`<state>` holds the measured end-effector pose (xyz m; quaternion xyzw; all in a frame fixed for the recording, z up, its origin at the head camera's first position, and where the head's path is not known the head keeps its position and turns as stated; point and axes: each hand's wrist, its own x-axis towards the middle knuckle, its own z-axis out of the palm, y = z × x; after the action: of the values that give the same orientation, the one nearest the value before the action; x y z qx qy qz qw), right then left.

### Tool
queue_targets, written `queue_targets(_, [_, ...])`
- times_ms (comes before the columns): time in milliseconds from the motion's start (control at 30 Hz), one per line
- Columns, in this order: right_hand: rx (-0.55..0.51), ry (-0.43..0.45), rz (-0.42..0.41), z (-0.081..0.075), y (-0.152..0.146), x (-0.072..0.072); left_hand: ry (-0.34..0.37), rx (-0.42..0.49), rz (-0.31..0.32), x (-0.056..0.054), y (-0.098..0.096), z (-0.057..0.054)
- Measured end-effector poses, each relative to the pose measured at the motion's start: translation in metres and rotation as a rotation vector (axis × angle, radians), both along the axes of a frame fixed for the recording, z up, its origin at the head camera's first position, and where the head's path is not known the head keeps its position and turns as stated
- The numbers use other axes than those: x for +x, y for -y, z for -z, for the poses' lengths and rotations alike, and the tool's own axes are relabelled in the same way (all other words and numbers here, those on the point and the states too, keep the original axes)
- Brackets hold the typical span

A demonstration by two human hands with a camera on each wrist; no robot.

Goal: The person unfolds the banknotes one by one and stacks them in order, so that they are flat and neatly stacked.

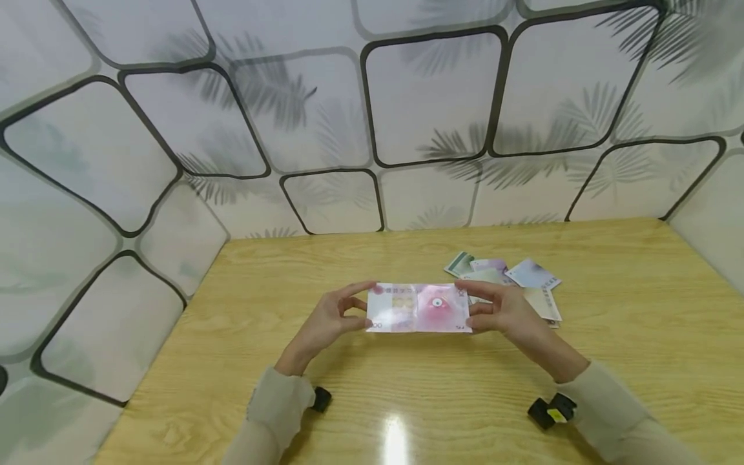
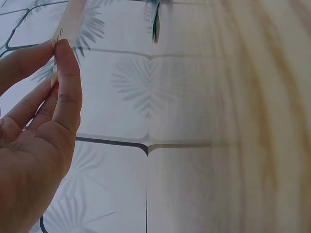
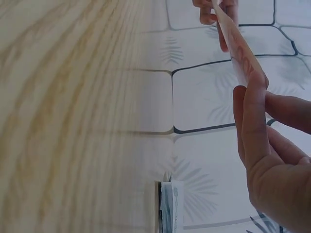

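Note:
A pink and white banknote (image 1: pixel 395 309) is stretched flat between both hands above the wooden table, with a crease down its middle. My left hand (image 1: pixel 332 318) pinches its left end between thumb and fingers; in the left wrist view that hand (image 2: pixel 46 116) grips the note's edge (image 2: pixel 73 22). The right end is pinched by my right hand (image 1: pixel 506 313), with the thumb below and the fingers above. From the right wrist, the note (image 3: pixel 240 51) appears nearly edge-on, running from the right hand (image 3: pixel 267 141) to the left fingers.
Behind the right hand lies a loose pile of banknotes (image 1: pixel 533 274) in green, purple and blue tones. The wood-grain table (image 1: pixel 279 265) meets a patterned backdrop (image 1: pixel 436 103) at the back and sides. Black wrist devices (image 1: pixel 321 399) sit by both sleeves.

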<state>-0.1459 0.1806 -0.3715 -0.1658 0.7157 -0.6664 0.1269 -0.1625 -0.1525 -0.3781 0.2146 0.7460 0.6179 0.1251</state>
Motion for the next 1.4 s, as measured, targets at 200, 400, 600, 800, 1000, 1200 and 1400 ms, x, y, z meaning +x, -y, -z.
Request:
queue_targets(200, [-0.005, 0.020, 0.005, 0.003, 0.005, -0.001, 0.005, -0.023, 0.011, -0.001, 0.006, 0.000])
queue_targets(400, [-0.010, 0.015, -0.006, 0.005, 0.007, 0.000, 0.009, -0.056, 0.008, -0.002, 0.008, 0.000])
queue_targets(600, [0.008, 0.014, -0.027, 0.005, 0.007, -0.001, 0.018, -0.097, 0.031, -0.003, 0.007, -0.005])
queue_targets(800, [0.004, 0.039, -0.072, 0.007, 0.009, -0.003, 0.090, -0.089, 0.060, -0.004, 0.008, -0.001])
queue_targets(1000, [0.011, 0.044, -0.114, 0.011, 0.007, -0.004, 0.126, -0.131, 0.064, -0.006, 0.010, 0.004])
queue_targets(1200, [0.063, 0.083, -0.212, 0.015, 0.004, -0.008, 0.126, -0.180, 0.100, -0.009, 0.013, 0.006])
queue_targets(1400, [0.081, 0.117, -0.289, 0.018, 0.006, -0.009, 0.150, -0.216, 0.086, -0.006, 0.018, 0.003])
